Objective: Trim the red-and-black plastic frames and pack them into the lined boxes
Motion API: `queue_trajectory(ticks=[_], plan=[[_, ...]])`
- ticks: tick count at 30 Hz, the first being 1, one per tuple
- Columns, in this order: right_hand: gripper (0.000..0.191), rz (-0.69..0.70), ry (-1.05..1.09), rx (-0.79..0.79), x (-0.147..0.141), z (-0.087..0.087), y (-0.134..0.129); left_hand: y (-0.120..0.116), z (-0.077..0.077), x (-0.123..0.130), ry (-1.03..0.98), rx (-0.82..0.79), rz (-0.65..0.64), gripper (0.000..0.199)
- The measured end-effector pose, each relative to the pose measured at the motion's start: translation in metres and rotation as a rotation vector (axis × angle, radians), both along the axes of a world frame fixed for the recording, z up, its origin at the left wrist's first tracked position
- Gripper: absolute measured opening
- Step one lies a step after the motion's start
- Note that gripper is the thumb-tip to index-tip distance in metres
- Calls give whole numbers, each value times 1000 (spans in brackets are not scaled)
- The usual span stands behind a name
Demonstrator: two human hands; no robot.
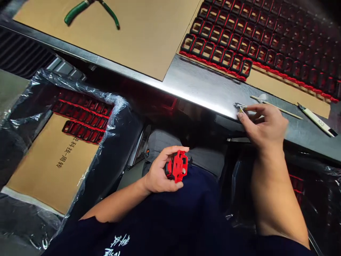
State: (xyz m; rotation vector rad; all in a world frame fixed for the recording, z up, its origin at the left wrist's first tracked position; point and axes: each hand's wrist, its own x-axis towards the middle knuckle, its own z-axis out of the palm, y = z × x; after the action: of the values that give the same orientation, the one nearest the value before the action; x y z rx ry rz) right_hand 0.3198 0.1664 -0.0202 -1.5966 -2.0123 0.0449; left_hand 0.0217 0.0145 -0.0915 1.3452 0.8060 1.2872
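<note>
My left hand (pixel 161 172) is wrapped round a red and black plastic part (pixel 179 166), held above my lap with its red face showing. Over the front edge of the metal table (pixel 197 85), my right hand (pixel 266 124) pinches a small metallic item (pixel 241 106) between thumb and fingertips; its exact shape is hard to make out. Just behind that hand lies a thin stick (pixel 290 113) on the metal. A white-handled cutter (pixel 318 121) rests further right.
Rows of black and red frames (pixel 229 39) stand on cardboard at the back right. Green-handled pliers (pixel 77 12) lie on a cardboard sheet (pixel 138 39). A plastic-lined box (pixel 119 106) at the left holds similar parts and cardboard. Another lined box (pixel 325 188) is at the lower right.
</note>
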Motion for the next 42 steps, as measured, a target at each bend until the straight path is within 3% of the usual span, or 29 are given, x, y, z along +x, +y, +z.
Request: queue_trajectory(ticks=[3,6,7,9,10,13,21,30,42], plan=[[22,-10,-16,41,-7,6,5,-3,2,-2,81,114,73,81],[15,-41,151,97,-38,11,-41,-4,2,-3,197,278,152,84],[11,32,278,20,-51,11,-61,-3,2,-3,234,326,165,84],[20,320,488,-408,-74,7,-99,-2,3,-3,301,406,165,85],[22,384,588,-559,-84,5,-114,-1,3,-2,329,438,154,84],[16,382,791,-803,-103,-3,-136,3,3,0,382,515,103,79],[15,290,838,-854,-100,-6,-139,8,4,4,363,547,24,77],[21,339,757,-1028,-97,-3,-139,5,9,2,412,599,83,58],[25,441,742,-1033,-88,1,-140,5,14,2,434,604,68,58]])
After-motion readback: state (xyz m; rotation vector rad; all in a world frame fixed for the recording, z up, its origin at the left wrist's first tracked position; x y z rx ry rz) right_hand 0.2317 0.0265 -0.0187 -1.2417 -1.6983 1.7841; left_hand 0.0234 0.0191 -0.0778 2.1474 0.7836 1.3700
